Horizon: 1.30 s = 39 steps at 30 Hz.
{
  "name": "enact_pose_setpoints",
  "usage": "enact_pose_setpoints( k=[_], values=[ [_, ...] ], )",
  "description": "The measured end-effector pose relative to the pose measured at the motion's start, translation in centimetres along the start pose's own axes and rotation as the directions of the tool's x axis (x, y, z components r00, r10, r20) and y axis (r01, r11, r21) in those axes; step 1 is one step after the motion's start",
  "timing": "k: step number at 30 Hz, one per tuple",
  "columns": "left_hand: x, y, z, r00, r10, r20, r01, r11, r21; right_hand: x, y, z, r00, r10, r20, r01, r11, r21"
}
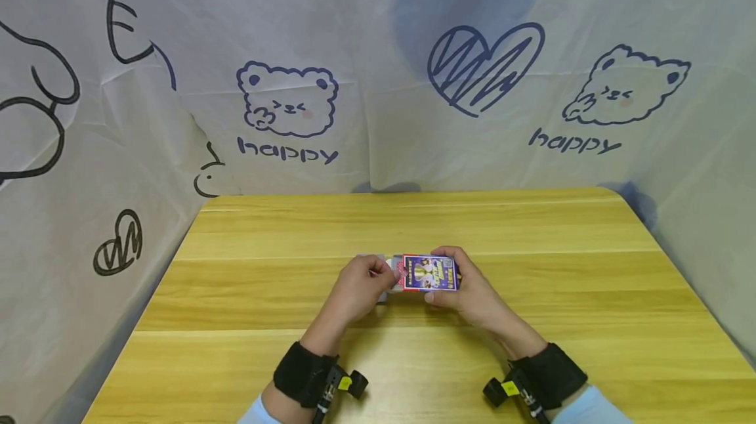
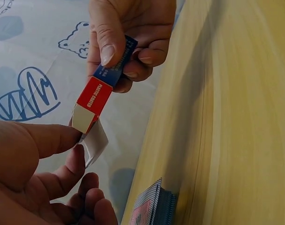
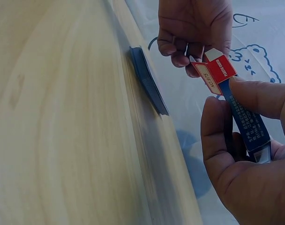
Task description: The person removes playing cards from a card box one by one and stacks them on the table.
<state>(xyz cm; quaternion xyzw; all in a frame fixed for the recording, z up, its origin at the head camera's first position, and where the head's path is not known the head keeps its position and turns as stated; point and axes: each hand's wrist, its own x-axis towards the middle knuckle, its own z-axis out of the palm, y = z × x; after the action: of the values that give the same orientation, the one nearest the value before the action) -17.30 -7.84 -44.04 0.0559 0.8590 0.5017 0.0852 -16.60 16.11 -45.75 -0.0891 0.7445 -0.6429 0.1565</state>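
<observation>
My right hand (image 1: 472,289) grips a playing-card box (image 1: 431,273) with a blue, purple and red printed face, thumb on one long edge and fingers on the other. The box's end toward the left has its pale flaps out, and "PLASTIC COATED" is printed on a red panel (image 2: 94,96). At that end my left hand (image 1: 361,283) pinches a white flap (image 2: 95,143) between thumb and forefinger, its other fingers loosely curled. Below the left hand, a deck of cards (image 3: 149,82) lies on the table, mostly hidden by that hand in the head view.
The wooden table (image 1: 266,233) has light yellow grain. Behind and beside it hangs white cloth (image 1: 378,102) with drawn bears, hearts and the word "happy". Each wrist wears a black strap (image 1: 304,375) with a small camera (image 1: 356,384).
</observation>
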Motion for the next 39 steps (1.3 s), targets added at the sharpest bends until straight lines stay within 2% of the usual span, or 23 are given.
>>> enact_pose_setpoints(
  k=[12,26,32,39],
  values=[
    [0.0,0.0,-0.5,0.998,-0.063,-0.001,0.063,0.996,-0.067,-0.1,0.0,-0.1,1.0,0.018,-0.026,-0.018,1.0,0.015],
    [0.1,0.2,-1.0,0.992,-0.116,-0.042,0.112,0.99,-0.081,0.0,0.0,-0.4,0.999,0.01,-0.049,-0.011,1.0,-0.018],
    [0.2,0.3,-1.2,0.991,-0.121,-0.059,0.116,0.99,-0.077,0.0,0.0,-0.5,0.999,0.001,-0.052,-0.002,1.0,-0.009],
    [0.2,0.2,-1.3,0.991,-0.123,-0.061,0.115,0.987,-0.114,0.0,-0.1,-0.5,0.998,0.009,-0.066,-0.009,1.0,0.0]
  ],
)
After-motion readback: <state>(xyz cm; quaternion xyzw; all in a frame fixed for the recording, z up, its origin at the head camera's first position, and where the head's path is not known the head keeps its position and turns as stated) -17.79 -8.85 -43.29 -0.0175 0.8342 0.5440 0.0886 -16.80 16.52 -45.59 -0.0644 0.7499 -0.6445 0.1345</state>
